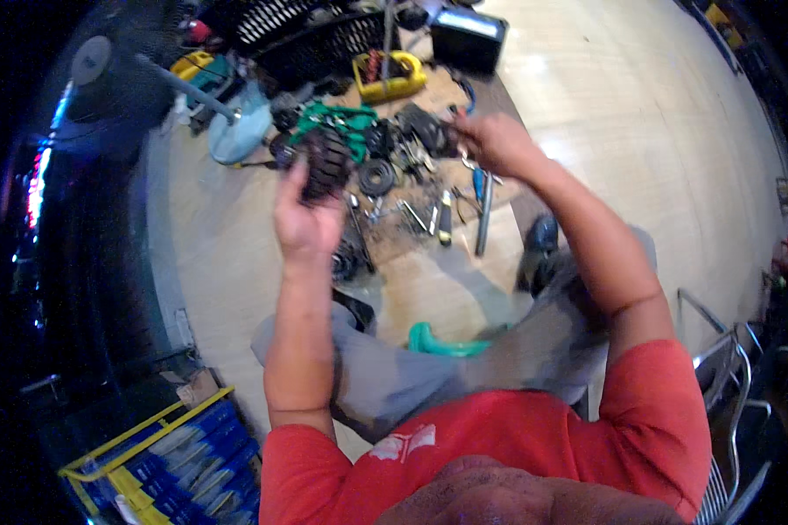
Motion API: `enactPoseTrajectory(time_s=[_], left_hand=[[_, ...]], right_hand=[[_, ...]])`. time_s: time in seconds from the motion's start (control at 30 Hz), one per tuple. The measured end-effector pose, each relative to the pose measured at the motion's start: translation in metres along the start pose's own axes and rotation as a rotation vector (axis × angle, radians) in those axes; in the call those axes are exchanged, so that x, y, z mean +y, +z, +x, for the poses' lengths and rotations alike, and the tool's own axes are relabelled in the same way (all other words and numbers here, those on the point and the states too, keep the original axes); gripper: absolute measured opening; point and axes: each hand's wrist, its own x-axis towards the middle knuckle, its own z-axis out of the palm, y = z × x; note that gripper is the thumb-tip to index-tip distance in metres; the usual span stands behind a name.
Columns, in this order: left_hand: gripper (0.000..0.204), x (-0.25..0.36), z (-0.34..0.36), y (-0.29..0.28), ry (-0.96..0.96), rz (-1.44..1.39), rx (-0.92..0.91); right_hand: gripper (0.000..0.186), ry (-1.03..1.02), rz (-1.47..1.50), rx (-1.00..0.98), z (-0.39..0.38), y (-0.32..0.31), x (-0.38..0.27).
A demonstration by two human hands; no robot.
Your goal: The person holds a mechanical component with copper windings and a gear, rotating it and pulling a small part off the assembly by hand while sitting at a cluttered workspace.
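Note:
My left hand [306, 214] is closed round a dark, chunky-treaded wheel [328, 164], raised above the parts on the board. My right hand [499, 147] is out to the far right of the pile, blurred, with its fingers bent together. Whatever it may hold is too smeared to name. Beside its fingertips is a dark grey part [429, 131]. Green pieces [346, 122] lie behind the wheel. A round black gear-like ring [376, 177] rests just right of it. Nearer me lie a yellow-and-black handled tool [446, 219] and a metal tube [484, 217].
A yellow tray of parts [390, 83] and a black crate [315, 44] stand at the back, with a black box [468, 39] to their right. A fan with a pale blue base [239, 131] is at the left. A green curved object [446, 343] lies between my legs.

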Motion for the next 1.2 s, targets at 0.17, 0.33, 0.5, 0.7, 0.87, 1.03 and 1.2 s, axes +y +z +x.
enactPoseTrajectory(time_s=[0.17,0.33,0.5,0.7,0.87,1.03,1.2], left_hand=[[0.038,0.007,-0.006,0.006,-0.073,-0.002,-0.066],[0.04,0.002,-0.013,0.011,-0.122,0.063,-0.118],[0.036,-0.007,-0.017,0.022,-0.154,0.155,-0.108],[0.038,-0.028,-0.025,0.033,-0.249,0.345,-0.065],[0.044,-0.035,-0.03,0.04,-0.299,0.522,-0.085],[0.051,-0.033,-0.028,0.04,-0.304,0.541,-0.104],[0.048,-0.031,-0.03,0.043,-0.307,0.606,-0.075]], right_hand=[[0.015,-0.01,-0.189,0.029,-0.008,-0.022,0.02],[0.023,0.021,-0.201,0.015,-0.007,-0.02,0.032],[0.067,-0.093,-0.077,-0.101,-0.012,0.001,0.028],[0.08,-0.178,0.465,-0.211,-0.02,0.023,-0.032],[0.045,-0.091,0.837,-0.295,-0.012,0.032,-0.038],[0.022,-0.219,0.646,-0.194,-0.011,0.017,-0.033],[0.023,-0.193,0.573,-0.151,-0.011,0.002,-0.03]])
